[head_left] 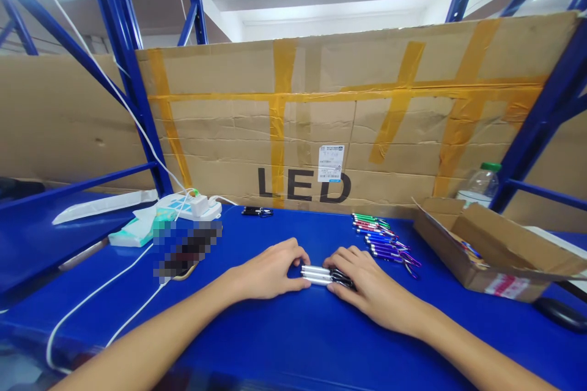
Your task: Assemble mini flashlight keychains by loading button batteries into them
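A small bundle of slim silver pen-shaped tubes (pixel 316 274) with dark clip-like ends lies crosswise in front of me, just above the blue tabletop. My left hand (pixel 277 269) pinches the silver ends between thumb and fingers. Curled round the dark ends on the other side is my right hand (pixel 355 275), partly covering them. Beyond the right hand, similar coloured tubes (pixel 380 238) in green, red, blue and purple lie in a row with their clips pointing right. A few black ones (pixel 257 211) rest at the back of the table.
On the right stand an open cardboard box (pixel 495 263) with small items inside, a green-capped bottle (pixel 479 186) and a black mouse-like object (pixel 560 314). Leftward are a tissue pack (pixel 142 229), a white power strip (pixel 197 206), cables and a blurred phone-like object (pixel 190 250). Taped cardboard (pixel 229 134) walls the back.
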The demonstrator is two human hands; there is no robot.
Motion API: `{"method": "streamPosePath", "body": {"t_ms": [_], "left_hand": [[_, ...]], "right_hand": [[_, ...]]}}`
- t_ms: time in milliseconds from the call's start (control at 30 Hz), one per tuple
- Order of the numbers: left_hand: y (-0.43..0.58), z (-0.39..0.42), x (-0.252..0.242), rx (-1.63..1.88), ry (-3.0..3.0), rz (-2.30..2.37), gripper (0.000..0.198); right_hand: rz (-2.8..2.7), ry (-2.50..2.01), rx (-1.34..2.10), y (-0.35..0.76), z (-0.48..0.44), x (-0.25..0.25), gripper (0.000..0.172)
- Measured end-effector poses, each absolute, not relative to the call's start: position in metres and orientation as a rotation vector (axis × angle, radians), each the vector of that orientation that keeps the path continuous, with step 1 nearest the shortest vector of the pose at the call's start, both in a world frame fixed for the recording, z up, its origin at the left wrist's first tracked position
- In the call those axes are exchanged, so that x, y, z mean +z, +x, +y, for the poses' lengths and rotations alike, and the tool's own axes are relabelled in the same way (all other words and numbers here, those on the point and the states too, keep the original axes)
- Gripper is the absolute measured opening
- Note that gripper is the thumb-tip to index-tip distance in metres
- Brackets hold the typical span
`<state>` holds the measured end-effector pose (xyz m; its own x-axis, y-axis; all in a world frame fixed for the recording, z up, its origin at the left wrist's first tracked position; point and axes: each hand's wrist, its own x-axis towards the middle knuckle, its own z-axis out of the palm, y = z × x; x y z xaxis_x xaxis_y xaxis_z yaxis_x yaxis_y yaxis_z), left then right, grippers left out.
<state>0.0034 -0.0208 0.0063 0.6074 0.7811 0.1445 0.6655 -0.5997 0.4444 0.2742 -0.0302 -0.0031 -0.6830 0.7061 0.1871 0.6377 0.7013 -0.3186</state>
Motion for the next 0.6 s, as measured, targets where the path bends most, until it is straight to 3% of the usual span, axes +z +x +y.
{"method": "streamPosePath", "body": {"t_ms": [233, 400, 600], "left_hand": [[0.0023, -0.0217, 0.0087, 0.438, 2.531, 1.101, 0.024], [0.0023, -0.0213, 0.0094, 0.379, 2.583, 1.094, 0.034], [0.0023, -0.0227, 0.0101, 0.374, 2.605, 1.061, 0.028]], "right_hand": [[-2.626, -1.025, 0.324, 0.2774, -0.0279, -0.0043, 0.022], [-2.636, -1.023, 0.34, 0.2767, -0.0291, -0.0022, 0.023], [-2.65, -1.0, 0.377, 0.2765, -0.0305, 0.0004, 0.022]]}}
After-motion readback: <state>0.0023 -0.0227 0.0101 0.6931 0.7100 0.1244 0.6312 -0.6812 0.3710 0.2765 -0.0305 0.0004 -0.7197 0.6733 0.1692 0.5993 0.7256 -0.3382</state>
